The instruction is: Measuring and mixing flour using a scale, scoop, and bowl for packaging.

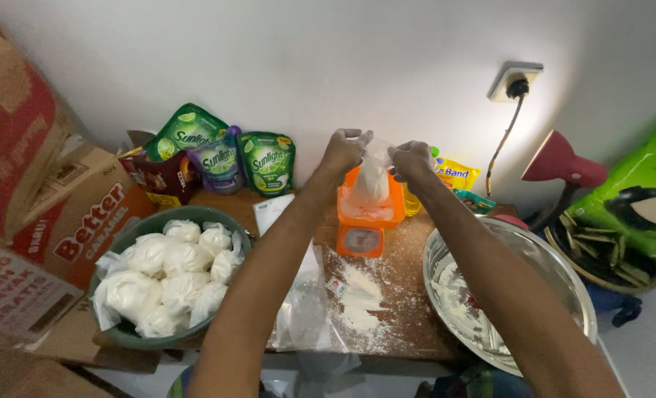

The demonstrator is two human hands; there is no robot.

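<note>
White wall behind a brown wooden table [409,324] dusted w/ flour. I see both hands at the far centre, pinching the top of a clear plastic bag [373,180] of white flour: left hand [343,151] and right hand [410,160] each clenched on the bag mouth. Bag hangs upright, long axis vertical, directly below the grips, resting in the orange scale [368,214] tray. Both hands equally near. Green bowl [133,335] of filled bags sits near left; steel bowl [564,276] right.
</note>
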